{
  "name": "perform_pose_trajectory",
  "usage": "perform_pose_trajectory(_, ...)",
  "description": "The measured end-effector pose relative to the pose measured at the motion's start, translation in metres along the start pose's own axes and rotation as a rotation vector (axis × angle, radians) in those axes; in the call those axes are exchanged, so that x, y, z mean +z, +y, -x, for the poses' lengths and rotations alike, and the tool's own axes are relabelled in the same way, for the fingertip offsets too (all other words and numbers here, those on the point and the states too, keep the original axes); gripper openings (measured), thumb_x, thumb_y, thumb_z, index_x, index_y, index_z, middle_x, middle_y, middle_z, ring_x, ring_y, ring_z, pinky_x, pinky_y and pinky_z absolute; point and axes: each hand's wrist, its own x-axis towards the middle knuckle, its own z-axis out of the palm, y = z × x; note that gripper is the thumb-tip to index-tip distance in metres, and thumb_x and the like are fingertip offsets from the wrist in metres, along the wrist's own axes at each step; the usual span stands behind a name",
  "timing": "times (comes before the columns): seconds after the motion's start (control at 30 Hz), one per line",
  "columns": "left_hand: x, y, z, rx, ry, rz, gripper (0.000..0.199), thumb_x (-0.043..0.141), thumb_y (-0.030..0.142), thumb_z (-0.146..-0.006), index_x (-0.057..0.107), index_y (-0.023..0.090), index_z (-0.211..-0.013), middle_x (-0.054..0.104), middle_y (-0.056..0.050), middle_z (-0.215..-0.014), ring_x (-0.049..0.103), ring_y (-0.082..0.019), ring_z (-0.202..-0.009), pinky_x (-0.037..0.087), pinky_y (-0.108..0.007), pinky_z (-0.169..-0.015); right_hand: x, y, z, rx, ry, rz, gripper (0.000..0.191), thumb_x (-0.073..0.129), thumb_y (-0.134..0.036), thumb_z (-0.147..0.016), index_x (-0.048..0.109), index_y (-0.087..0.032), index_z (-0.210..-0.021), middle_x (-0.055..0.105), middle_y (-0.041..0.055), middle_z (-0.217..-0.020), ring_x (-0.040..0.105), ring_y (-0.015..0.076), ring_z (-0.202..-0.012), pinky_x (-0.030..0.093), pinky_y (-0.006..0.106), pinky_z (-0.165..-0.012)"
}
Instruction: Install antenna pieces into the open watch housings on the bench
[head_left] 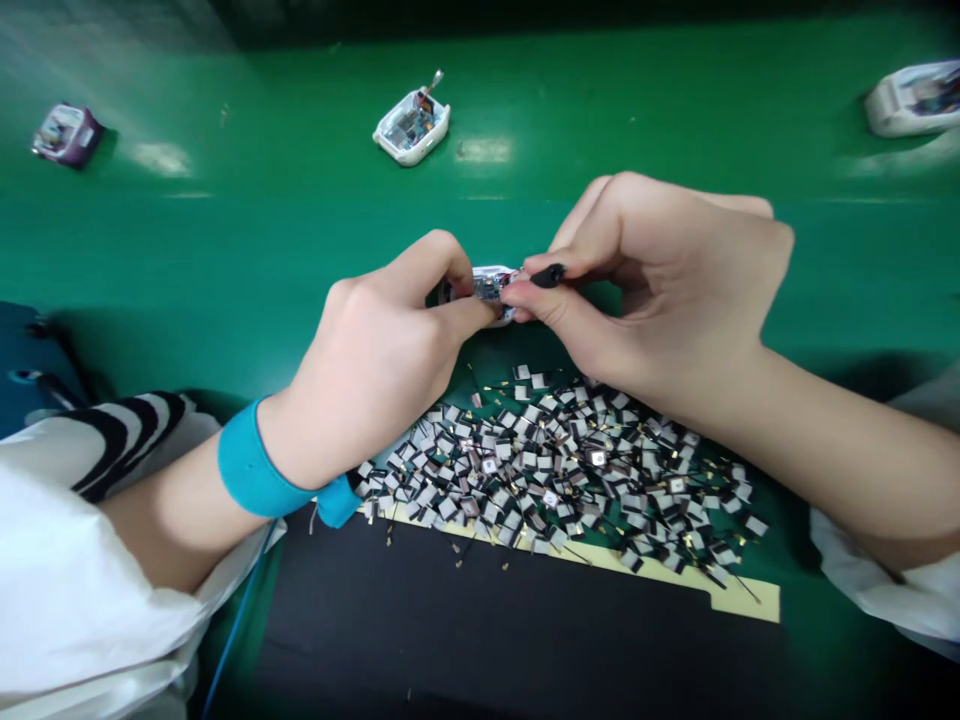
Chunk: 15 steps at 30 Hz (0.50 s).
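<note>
My left hand [382, 335], with a teal wrist strap [262, 460], grips a small white watch-like casing [491, 270] between thumb and fingers. A circuit board [487, 288] shows inside it. At the casing's right end, my right hand [660, 270] pinches a short black stick-like tool [549, 276]. Its far end is hidden by the fingertips, so I cannot tell what it touches. Just below both hands lies a heap of small grey-and-black parts [525, 460] with thin black leads and gold-coloured ends.
Farther back on the green table [270, 230] stand an open white casing [412, 128], a purple casing [69, 135] at left and another white one [911, 100] at right. A yellow strip [742, 598] borders a black mat [465, 640] in front. A blue box-like object [34, 370] is at left.
</note>
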Motion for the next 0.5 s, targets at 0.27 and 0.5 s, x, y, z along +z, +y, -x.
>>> perform_pose_trajectory(0.27, -0.001, -0.001, 0.001, -0.045, -0.009, 0.041, 0.021, 0.043, 0.017, -0.081, 0.062, 0.023, -0.087, 0.056, -0.001, -0.084, 0.054, -0.014, -0.074, 0.043, -0.024, -0.062, 0.005, 0.002, -0.002, 0.063, -0.014, -0.151, 0.022, 0.057, -0.022, -0.074, 0.038, -0.019, -0.061, 0.05, -0.0035, -0.061, 0.053, 0.0102, -0.06, 0.044, 0.023, -0.049)
perform_pose_trajectory(0.5, -0.009, 0.003, 0.0, -0.069, -0.092, 0.135, 0.038, 0.039, 0.018, -0.081, 0.045, 0.011, -0.117, 0.056, -0.008, -0.087, 0.052, -0.017, -0.077, 0.046, -0.032, -0.071, -0.026, 0.011, -0.02, 0.088, 0.024, -0.072, 0.008, 0.049, -0.02, -0.079, 0.044, -0.017, -0.074, 0.048, -0.0012, -0.069, 0.049, 0.0069, -0.058, 0.039, 0.021, -0.051)
